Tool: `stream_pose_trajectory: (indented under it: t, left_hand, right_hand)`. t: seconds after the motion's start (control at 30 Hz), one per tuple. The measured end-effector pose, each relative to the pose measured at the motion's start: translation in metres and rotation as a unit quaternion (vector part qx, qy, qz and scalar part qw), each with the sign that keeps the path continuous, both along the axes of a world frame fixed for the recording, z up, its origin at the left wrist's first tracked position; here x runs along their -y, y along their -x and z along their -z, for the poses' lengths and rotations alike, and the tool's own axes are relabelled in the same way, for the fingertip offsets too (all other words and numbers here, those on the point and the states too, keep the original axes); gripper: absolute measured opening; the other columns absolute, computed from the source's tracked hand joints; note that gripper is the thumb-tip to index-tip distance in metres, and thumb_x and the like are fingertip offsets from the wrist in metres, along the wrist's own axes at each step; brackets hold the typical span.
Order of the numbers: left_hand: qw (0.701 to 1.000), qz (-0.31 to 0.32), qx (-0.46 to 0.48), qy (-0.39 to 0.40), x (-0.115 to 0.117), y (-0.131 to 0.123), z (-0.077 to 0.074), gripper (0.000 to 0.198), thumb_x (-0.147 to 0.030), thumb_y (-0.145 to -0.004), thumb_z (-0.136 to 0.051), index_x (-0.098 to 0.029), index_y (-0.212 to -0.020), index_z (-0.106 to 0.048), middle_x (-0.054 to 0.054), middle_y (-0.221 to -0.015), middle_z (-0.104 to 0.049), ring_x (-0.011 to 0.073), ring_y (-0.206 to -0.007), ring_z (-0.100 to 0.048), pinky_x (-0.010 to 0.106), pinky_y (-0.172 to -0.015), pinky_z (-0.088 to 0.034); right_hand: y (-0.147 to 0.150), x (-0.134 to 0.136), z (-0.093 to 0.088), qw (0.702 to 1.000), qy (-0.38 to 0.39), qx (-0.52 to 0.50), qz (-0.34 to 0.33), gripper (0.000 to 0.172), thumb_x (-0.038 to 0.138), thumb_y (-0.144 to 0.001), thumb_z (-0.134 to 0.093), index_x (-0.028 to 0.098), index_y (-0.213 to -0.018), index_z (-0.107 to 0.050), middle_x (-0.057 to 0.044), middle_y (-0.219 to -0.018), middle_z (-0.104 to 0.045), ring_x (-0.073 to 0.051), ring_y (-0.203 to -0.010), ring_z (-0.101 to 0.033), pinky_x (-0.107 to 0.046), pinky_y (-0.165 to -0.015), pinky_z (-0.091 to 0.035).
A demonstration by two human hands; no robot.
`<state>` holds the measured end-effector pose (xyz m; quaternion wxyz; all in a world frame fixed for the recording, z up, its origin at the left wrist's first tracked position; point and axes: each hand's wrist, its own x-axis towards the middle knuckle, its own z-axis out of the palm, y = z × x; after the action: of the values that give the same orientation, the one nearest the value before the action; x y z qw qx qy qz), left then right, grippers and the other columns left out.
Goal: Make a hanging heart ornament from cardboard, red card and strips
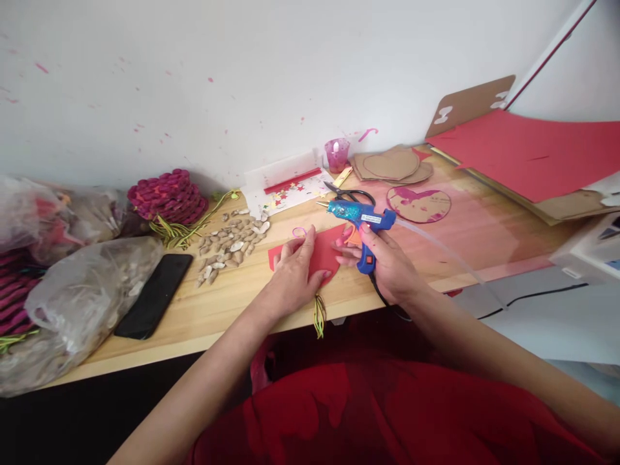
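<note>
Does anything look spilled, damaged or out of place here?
Yes: scattered pink splatters mark the white wall, looking like stray paint or dye. The brown heart-shaped cardboard piece also carries irregular magenta patches, unlike the plainer brown cardboard pieces stacked behind it.

Beneath both hands, a pale-brown wooden tabletop (208,316). Under the left hand (296,271), a piece of flat red card (325,247). Left of that hand, a loose spread of tan peanut shells (232,244); farther left, a black rectangular phone (155,292), then a translucent plastic bag (97,284). Past the shells from the same hand, a knobbly magenta-and-orange bundle (167,200). Beyond the left hand, a white paper sheet (254,197) with red and yellow stars. Beyond the right hand (391,266), black-handled scissors (357,194), a purple-stained brown cardboard heart (419,205) and, deeper, a translucent pink cup (337,158).
</note>
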<state>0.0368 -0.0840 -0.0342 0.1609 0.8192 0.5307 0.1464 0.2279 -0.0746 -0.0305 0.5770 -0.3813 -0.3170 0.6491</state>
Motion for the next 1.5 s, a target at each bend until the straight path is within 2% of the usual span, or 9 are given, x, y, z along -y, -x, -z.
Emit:
stream_pose_trajectory:
  t: [0.2,0.37,0.5,0.7,0.9,1.17,1.33,1.4,1.5]
  left_hand:
    - [0.998,0.012,-0.058,-0.010,-0.001,-0.002,-0.008,0.083,-0.039,-0.100,-0.048,-0.018,-0.165,-0.002,0.019,-0.160,-0.042,0.0369,-0.142,-0.036,0.056,-0.108,-0.039]
    - [0.994,0.025,-0.106,0.011,-0.008,-0.001,-0.020,0.082,-0.045,-0.099,-0.047,-0.012,-0.164,-0.010,0.024,-0.159,-0.042,0.0419,-0.139,-0.038,0.064,-0.105,-0.037]
    - [0.996,0.026,-0.090,-0.012,-0.007,0.001,-0.013,0.082,-0.046,-0.099,-0.049,-0.010,-0.164,-0.012,0.024,-0.156,-0.046,0.0425,-0.137,-0.040,0.065,-0.106,-0.037]
    - [0.995,0.067,-0.045,-0.057,0.013,0.008,0.002,0.064,-0.033,-0.105,-0.039,-0.017,-0.164,-0.018,0.021,-0.156,-0.047,0.0417,-0.146,-0.034,0.063,-0.109,-0.039]
    - [0.992,0.091,-0.054,-0.071,0.033,0.013,0.001,0.058,-0.023,-0.106,-0.036,-0.014,-0.162,-0.025,0.022,-0.158,-0.045,0.0384,-0.156,-0.022,0.064,-0.119,-0.029]
    - [0.984,0.152,-0.072,-0.063,0.052,0.023,-0.002,0.071,-0.011,-0.104,-0.036,-0.027,-0.165,-0.005,0.010,-0.160,-0.046,0.0287,-0.157,-0.020,0.068,-0.124,-0.013]
    - [0.979,0.176,-0.070,-0.077,0.061,0.027,-0.001,0.078,0.000,-0.099,-0.038,-0.030,-0.165,-0.008,0.008,-0.157,-0.050,0.0278,-0.157,-0.019,0.071,-0.123,-0.011]
    - [0.981,0.177,-0.031,-0.074,0.064,0.030,0.000,0.077,-0.001,-0.099,-0.041,-0.031,-0.164,-0.012,0.008,-0.153,-0.055,0.0272,-0.156,-0.025,0.070,-0.123,-0.013]
    - [0.982,0.136,0.114,-0.071,0.064,0.035,0.000,0.072,-0.011,-0.100,-0.053,-0.034,-0.162,-0.024,0.006,-0.136,-0.070,0.0226,-0.139,-0.055,0.061,-0.125,-0.024]
  right_hand:
    - [0.003,-0.002,0.002,1.000,-0.005,0.026,-0.007,0.046,0.060,-0.071,-0.083,0.025,-0.096,-0.066,-0.002,-0.108,-0.072,-0.024,-0.098,-0.073,-0.040,-0.080,-0.063]
    - [0.002,-0.002,0.003,0.999,0.003,0.038,-0.007,0.049,0.063,-0.071,-0.082,0.025,-0.099,-0.066,-0.003,-0.101,-0.072,-0.023,-0.095,-0.073,-0.039,-0.077,-0.063]
    - [0.003,-0.003,0.005,0.999,0.005,0.039,-0.011,0.048,0.062,-0.072,-0.082,0.025,-0.099,-0.066,-0.003,-0.103,-0.072,-0.023,-0.096,-0.073,-0.039,-0.077,-0.063]
    - [0.005,-0.005,0.005,0.999,0.005,0.031,-0.010,0.045,0.059,-0.073,-0.082,0.026,-0.100,-0.065,-0.003,-0.102,-0.071,-0.023,-0.098,-0.073,-0.041,-0.084,-0.062]
    - [0.007,-0.004,0.004,1.000,0.003,0.025,-0.005,0.046,0.059,-0.071,-0.083,0.025,-0.097,-0.065,-0.002,-0.094,-0.071,-0.022,-0.095,-0.073,-0.043,-0.087,-0.062]
    - [0.007,-0.003,0.005,0.998,-0.001,0.063,0.002,0.047,0.061,-0.072,-0.082,0.024,-0.097,-0.065,-0.003,-0.089,-0.072,-0.022,-0.090,-0.074,-0.039,-0.083,-0.062]
    - [0.007,-0.004,0.005,0.998,-0.006,0.058,-0.001,0.049,0.063,-0.070,-0.083,0.024,-0.095,-0.065,-0.002,-0.088,-0.071,-0.021,-0.090,-0.074,-0.038,-0.083,-0.062]
    - [0.007,-0.004,0.005,0.998,-0.002,0.058,-0.002,0.049,0.063,-0.070,-0.083,0.025,-0.094,-0.065,-0.002,-0.088,-0.071,-0.021,-0.090,-0.074,-0.038,-0.083,-0.062]
    - [0.006,-0.003,0.005,0.999,0.003,0.044,0.007,0.048,0.062,-0.070,-0.084,0.025,-0.094,-0.065,-0.001,-0.091,-0.071,-0.021,-0.090,-0.073,-0.039,-0.084,-0.062]
